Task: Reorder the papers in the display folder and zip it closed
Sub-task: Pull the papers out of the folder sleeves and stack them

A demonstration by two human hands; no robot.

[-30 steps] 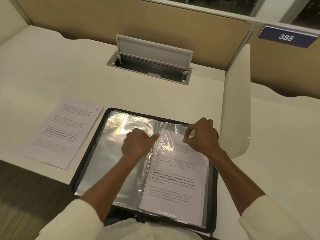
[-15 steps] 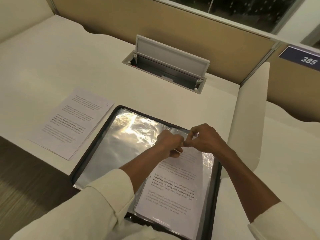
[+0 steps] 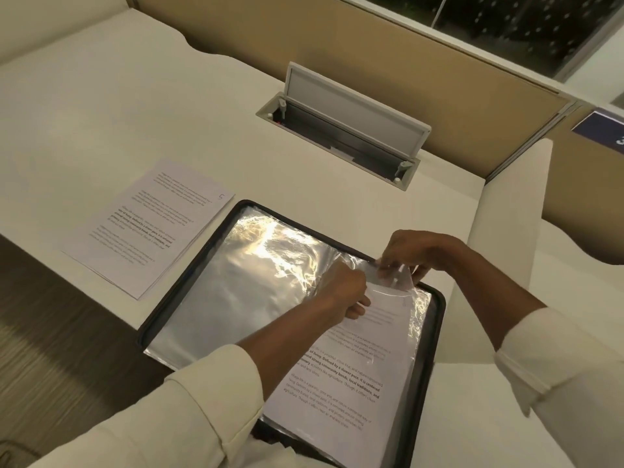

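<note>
Two hands meet at the top of the right-hand page of the display folder [image 3: 427,359], which lies spread open at the near edge of the pale desk [image 3: 135,106], its black zip rim running all round. At about one o'clock from the folder's middle, the right hand [image 3: 422,253] pinches the lip of a clear pocket [image 3: 395,276] between thumb and fingertips and holds it raised off the page. The left hand [image 3: 342,293], touching distance away toward nine o'clock of the right one, has its fingers curled over the top of the printed sheet [image 3: 337,383] at the pocket's mouth and grips it there. That sheet covers the right page, its lines of text, some bold, running down toward five o'clock. The left page is glossy plastic [image 3: 243,288] catching the light. At ten o'clock from the folder, just beside its far left corner, lies a loose stack of papers [image 3: 148,228] with a handwritten 5 on the top sheet. At twelve o'clock, well apart, a cable hatch [image 3: 354,103] sits in the desk with its lid tilted up, a tan partition [image 3: 337,42] behind it. At three o'clock a white divider [image 3: 506,238] stands upright. Cream sleeves [image 3: 152,417] cover both arms short of the wrists.
</note>
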